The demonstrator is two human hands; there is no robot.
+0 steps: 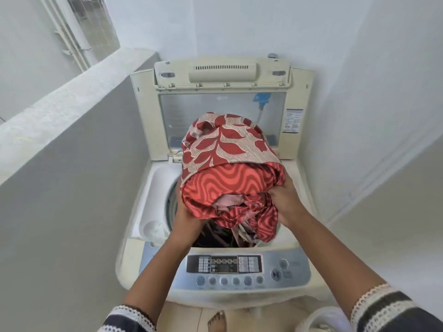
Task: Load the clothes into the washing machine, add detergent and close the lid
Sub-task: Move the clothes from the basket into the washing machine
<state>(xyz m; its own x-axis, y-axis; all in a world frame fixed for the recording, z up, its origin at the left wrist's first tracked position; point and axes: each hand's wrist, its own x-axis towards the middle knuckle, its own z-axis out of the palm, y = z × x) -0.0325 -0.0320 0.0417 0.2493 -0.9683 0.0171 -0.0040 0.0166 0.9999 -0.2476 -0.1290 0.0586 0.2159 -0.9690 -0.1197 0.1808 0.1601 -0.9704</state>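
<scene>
Both of my grips, left hand (185, 213) and right hand (286, 202), clutched a bundle of red patterned clothes (227, 168) from either side, holding it just above the open drum of the washing machine (239, 271), whose lid (223, 101) stood upright behind it.

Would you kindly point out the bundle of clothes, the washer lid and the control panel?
bundle of clothes (227, 161), head view, on its patterned top cloth.
washer lid (223, 73), head view, on its raised handle.
control panel (224, 263), head view, on its display.
</scene>
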